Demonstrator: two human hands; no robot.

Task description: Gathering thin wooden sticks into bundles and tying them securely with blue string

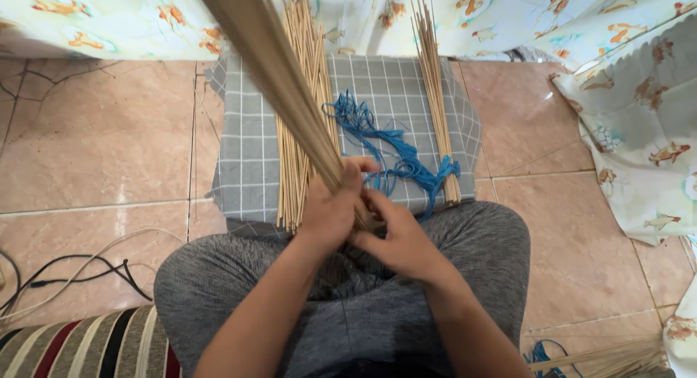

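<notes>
The left hand (pixel 330 215) is closed around the lower end of a thick bundle of thin sticks (pixel 279 80), with the fingers wrapped tight on it. The bundle rises from the hand up and to the left, toward the camera, and looks blurred at its upper part. The right hand (pixel 396 236) is just beside the left one, touching it. Its fingers are curled and pressed to the base of the same bundle, but I cannot tell exactly what they pinch there. Both hands are above the person's knees, which are covered by grey trousers (pixel 479 255).

In front of the hands lies a grey checked cloth (pixel 250 153) on the tiled floor (pixel 94 146). On this cloth, just behind the left hand, a loose row of pale sticks (pixel 298 160) lies flat, pointing away from the person. A tangle of blue string (pixel 388 142) lies in the middle of the cloth. At the right side of the cloth there is a second, thinner bunch of sticks (pixel 435 95), and its near end is tied with the blue string.

Farther out, a light fabric with orange fish pattern (pixel 639 109) hangs at the top and right. At the left bottom corner are some cables (pixel 72 269) and a striped cushion (pixel 94 345).
</notes>
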